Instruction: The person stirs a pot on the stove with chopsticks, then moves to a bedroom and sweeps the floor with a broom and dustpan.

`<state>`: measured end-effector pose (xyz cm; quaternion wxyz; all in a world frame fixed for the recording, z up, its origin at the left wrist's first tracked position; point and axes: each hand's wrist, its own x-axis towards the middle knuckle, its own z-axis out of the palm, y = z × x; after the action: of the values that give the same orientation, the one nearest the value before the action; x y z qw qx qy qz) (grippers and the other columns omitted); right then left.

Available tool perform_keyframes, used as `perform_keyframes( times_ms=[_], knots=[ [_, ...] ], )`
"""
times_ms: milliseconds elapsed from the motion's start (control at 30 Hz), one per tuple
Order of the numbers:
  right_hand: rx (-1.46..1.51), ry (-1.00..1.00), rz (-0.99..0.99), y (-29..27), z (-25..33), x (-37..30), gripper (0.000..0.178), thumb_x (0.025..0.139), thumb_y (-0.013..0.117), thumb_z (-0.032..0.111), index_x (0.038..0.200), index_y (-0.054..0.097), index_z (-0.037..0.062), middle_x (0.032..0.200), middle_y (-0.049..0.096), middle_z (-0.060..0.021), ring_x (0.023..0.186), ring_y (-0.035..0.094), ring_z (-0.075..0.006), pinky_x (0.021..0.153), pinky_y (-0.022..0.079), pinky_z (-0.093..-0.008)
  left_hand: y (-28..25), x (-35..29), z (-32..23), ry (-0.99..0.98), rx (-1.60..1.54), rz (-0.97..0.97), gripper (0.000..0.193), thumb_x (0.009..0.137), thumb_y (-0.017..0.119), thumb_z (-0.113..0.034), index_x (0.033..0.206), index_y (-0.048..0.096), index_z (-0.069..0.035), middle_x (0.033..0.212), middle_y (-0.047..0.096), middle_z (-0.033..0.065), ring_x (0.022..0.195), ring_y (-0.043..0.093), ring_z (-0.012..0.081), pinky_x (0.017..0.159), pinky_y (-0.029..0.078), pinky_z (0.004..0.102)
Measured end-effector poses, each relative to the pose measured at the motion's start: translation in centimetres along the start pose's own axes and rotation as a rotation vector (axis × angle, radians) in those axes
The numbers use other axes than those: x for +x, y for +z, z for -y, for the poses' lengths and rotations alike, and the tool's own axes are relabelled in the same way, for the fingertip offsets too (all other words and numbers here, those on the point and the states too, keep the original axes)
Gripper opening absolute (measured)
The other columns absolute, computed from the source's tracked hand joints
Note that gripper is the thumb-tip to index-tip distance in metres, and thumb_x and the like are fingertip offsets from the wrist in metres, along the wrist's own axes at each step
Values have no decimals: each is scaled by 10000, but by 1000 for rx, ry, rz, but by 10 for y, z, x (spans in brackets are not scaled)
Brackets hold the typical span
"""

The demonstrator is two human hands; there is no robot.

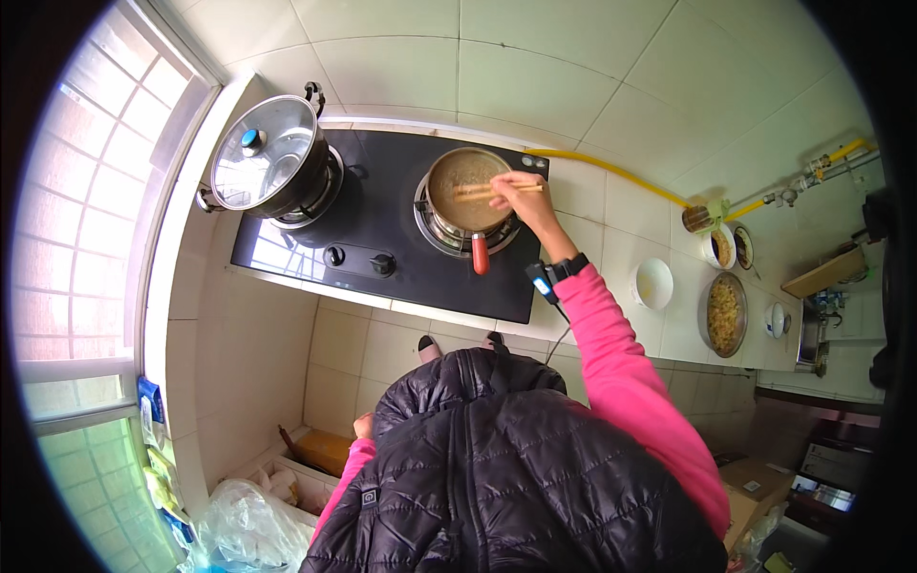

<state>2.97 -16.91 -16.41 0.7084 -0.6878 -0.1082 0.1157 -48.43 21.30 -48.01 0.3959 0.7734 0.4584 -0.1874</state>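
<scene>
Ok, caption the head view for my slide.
Right hand holding chopsticks over a red-handled pan; lidded pot at left.

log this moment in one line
right hand: holds chopsticks, tips in pan | left hand: beside jacket, grip unclear | pan: on right burner | lidded pot: on left burner

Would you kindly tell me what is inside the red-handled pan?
The pan appears to hold cloudy, brownish liquid; the chopsticks in the right hand reach over or into it. The pan's bottom, and anything beneath the surface, cannot be seen.
</scene>
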Motion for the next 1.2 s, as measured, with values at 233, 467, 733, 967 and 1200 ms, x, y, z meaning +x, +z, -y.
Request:
perform_keyframes(
  times_ms=[233,467,733,967,1200],
  knots=[
    [-8,-94,-337,-3,-3,2,153,848,594,111,863,655,-29,698,657,-99,565,650,-148,513,526,-232,15,3,8,-293,-229,-63,228,769,625,-150,952,707,-44,920,693,135,839,659,188,751,503,297],
    [-83,230,-353,-19,-9,-4,168,856,568,90,936,635,-41,810,667,-144,678,674,-191,610,570,-271,7,20,27,-20,-64,6,239,786,606,-148,969,697,-24,906,695,129,861,651,187,763,496,291],
    [338,237,-196,-29,-37,-15,182,836,553,65,978,607,-36,859,653,-133,732,664,-205,684,563,-292,-4,4,-1,-60,-116,-36,257,789,608,-138,983,683,12,923,691,130,848,649,189,761,493,279],
    [435,240,-194,-30,-45,-18,172,852,564,111,957,610,-16,846,639,-112,725,653,-190,679,563,-290,-4,-1,-14,-52,-218,-16,270,785,622,-121,1008,671,24,909,690,125,802,643,175,729,498,274],
    [386,79,-204,-21,-44,-19,162,876,564,128,941,608,-14,825,635,-101,666,653,-191,631,570,-278,-4,-6,-21,-177,-288,40,257,808,615,-134,1008,672,19,913,690,129,805,648,178,730,500,272]
  ],
)
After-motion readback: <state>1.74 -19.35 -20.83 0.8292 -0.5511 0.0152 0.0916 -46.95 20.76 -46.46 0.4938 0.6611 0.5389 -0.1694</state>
